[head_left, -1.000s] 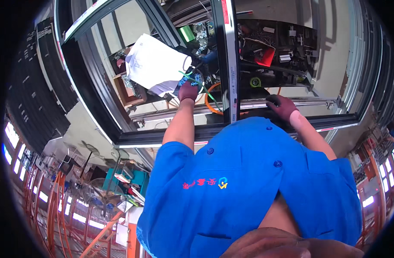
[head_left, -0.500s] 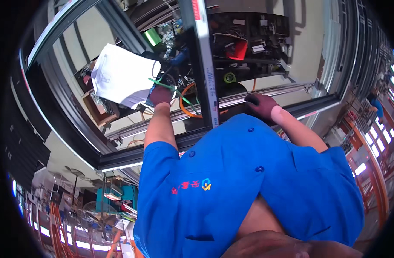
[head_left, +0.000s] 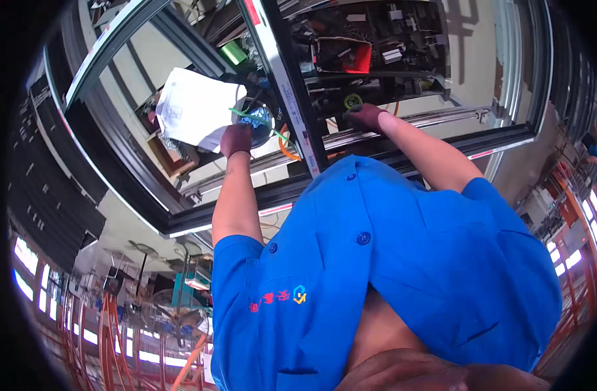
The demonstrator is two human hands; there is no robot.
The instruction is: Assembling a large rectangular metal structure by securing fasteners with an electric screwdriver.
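Note:
My left hand (head_left: pixel 237 138), in a dark red glove, is closed at the edge of a round dark container (head_left: pixel 264 133) holding shiny blue material (head_left: pixel 256 117). What its fingers grip is hidden. Beside it lies a bright white, tapered, sack-like thing (head_left: pixel 197 107), with a green cord (head_left: pixel 241 113) across its right end. My right hand (head_left: pixel 367 118), gloved alike with dark fingertips, reaches left over the frame's lower rail with its fingers stretched out. Just above it is a yellow-green ring-shaped thing (head_left: pixel 352 101); contact between them cannot be made out.
A large dark metal frame (head_left: pixel 181 221) surrounds the work area, with a crossbar (head_left: pixel 286 91) between my hands. Beyond the bar are a red box (head_left: pixel 358 58) and several dark loose parts. A green cylinder (head_left: pixel 233 52) lies far left; an orange hose (head_left: pixel 288 151) runs near the bar.
My right hand has moved up and left from the lower rail toward the ring-shaped thing. My left hand has shifted slightly, and the blue material beside it shows more. The whole view has turned somewhat.

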